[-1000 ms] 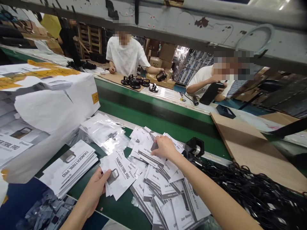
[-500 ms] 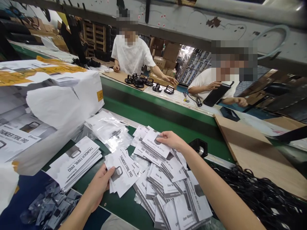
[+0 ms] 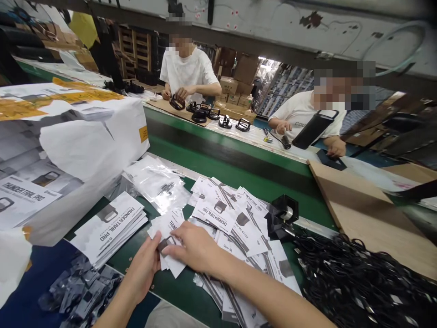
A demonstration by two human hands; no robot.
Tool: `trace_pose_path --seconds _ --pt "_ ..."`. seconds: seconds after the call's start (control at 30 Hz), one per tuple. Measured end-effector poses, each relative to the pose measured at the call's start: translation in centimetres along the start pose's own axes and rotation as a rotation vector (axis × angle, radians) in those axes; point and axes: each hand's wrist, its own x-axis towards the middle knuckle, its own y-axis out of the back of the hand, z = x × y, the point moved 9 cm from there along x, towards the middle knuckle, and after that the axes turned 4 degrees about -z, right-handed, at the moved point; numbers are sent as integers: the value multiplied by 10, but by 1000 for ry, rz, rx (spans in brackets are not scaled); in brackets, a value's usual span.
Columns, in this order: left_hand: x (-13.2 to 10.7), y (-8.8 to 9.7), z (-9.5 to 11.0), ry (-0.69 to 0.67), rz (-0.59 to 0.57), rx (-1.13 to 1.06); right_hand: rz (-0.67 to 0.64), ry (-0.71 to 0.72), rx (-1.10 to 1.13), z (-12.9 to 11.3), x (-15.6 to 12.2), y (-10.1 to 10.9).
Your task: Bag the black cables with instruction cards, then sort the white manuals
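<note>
Several white user manuals [image 3: 170,222] printed with a black speaker are in my left hand [image 3: 143,264], its thumb on top of them. My right hand [image 3: 194,249] is closed over the right side of the same manuals, thumb and fingers pinching the top one. To the right, and partly under my right forearm, spreads a loose heap of manuals [image 3: 215,209]. A neater stack of manuals [image 3: 111,225] lies to the left of my left hand. Clear plastic bags [image 3: 159,182] rest just behind.
A torn white paper-wrapped pack [image 3: 112,132] stands at left. Small bagged parts [image 3: 85,291] lie at lower left. At right are a black tape dispenser [image 3: 285,212], a tangle of black cables [image 3: 355,282] and a board [image 3: 368,209]. Two people [image 3: 187,68] [image 3: 300,109] work across the green belt [image 3: 218,148].
My right hand has moved left and down from the heap, bringing a manual onto those in my left hand. Across the belt, one person has drawn a black part close.
</note>
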Motion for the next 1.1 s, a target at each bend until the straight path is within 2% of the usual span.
trace_pose_path --seconds 0.07,0.17,0.3,0.37,0.43,0.53,0.7,0.93,1.1 --pt "3 3 -2 -11 17 13 40 -47 78 14 -6 10" --pt "5 3 -2 -25 12 34 130 -125 33 33 -18 28" --pt "2 1 1 -31 16 71 121 -65 -78 33 -24 30" --pt "1 3 3 -23 40 96 173 -180 -171 47 -24 42" --pt "-1 6 5 -15 68 111 224 -381 -297 69 -24 60" --pt "-4 5 9 1 71 131 186 -541 -378 95 -20 77" --pt "-12 4 10 62 98 189 199 -547 -283 117 -13 91" --pt "-5 7 6 65 24 206 332 -527 -8 148 -27 135" --pt "-6 6 7 75 35 218 313 -481 155 157 -29 134"
